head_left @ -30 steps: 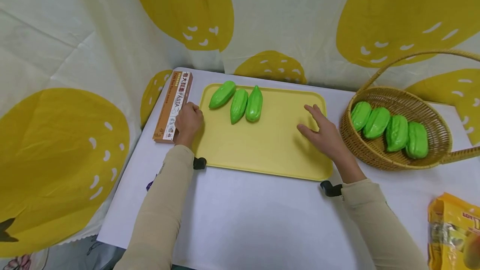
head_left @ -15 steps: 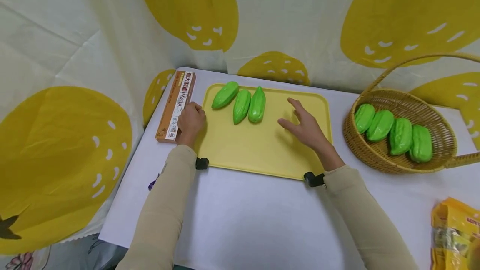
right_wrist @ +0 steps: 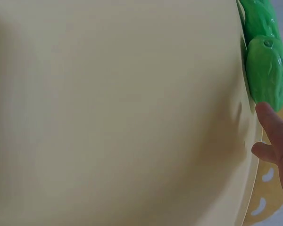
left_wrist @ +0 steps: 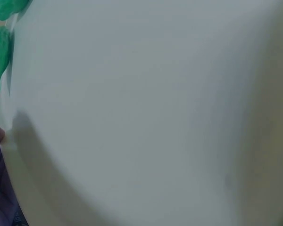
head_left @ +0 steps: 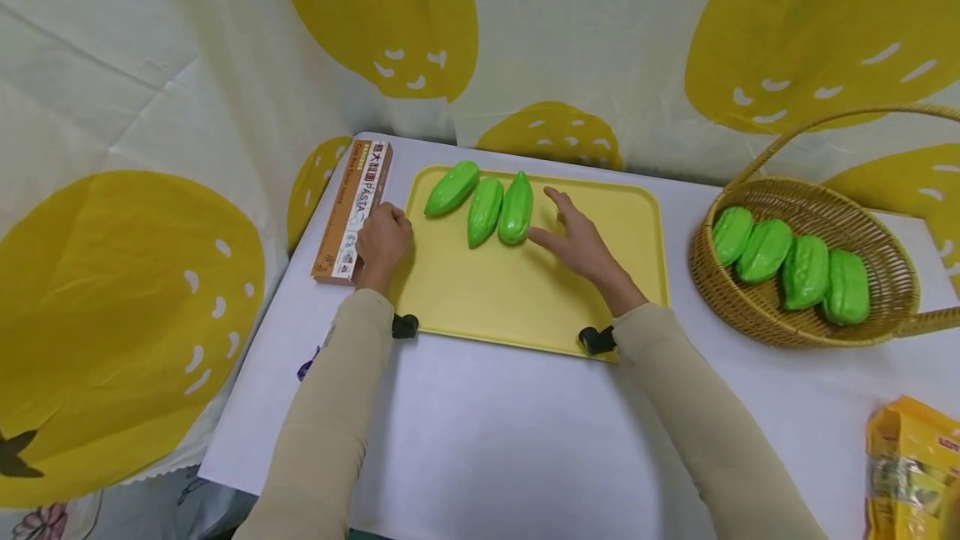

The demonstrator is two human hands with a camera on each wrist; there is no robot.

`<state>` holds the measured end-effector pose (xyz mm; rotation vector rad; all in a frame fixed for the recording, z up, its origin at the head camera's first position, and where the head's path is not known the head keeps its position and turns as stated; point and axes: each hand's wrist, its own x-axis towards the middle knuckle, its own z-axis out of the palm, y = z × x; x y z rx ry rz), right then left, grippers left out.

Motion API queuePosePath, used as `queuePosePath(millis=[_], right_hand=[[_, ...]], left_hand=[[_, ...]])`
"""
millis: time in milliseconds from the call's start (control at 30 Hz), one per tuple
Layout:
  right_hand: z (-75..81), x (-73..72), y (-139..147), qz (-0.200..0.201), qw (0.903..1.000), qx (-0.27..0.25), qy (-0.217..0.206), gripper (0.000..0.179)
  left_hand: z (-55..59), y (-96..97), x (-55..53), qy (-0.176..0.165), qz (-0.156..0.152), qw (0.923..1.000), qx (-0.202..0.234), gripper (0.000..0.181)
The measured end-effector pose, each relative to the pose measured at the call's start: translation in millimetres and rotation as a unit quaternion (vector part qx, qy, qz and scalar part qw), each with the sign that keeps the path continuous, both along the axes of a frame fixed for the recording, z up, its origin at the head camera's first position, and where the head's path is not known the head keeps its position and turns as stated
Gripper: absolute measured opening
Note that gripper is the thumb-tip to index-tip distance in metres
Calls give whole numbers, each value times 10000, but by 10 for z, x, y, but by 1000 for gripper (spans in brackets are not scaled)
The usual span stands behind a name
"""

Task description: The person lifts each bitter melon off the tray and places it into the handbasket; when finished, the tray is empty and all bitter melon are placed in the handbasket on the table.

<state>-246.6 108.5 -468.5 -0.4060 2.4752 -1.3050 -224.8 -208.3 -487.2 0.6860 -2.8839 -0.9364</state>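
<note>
Likely for steadiness, left hand grips the smooth yellow rectangular tray, while right hand, empty, thumb spread wide, hangs just beside the nearest glossy green oblong gourd between them.

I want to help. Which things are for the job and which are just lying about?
Probably for the job:
yellow tray, gripped by left hand
three green pieces near right hand
maybe wicker basket with four more pieces

Probably lying about:
pasta box
yellow bag
</note>
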Motion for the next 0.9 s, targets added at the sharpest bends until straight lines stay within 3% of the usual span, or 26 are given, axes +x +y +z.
queuePosePath(millis=[900], right_hand=[[-95, -114, -360, 188, 9996, 166, -127, 89]], left_hand=[[-22, -13, -8, 82, -3, 9999, -60, 24]])
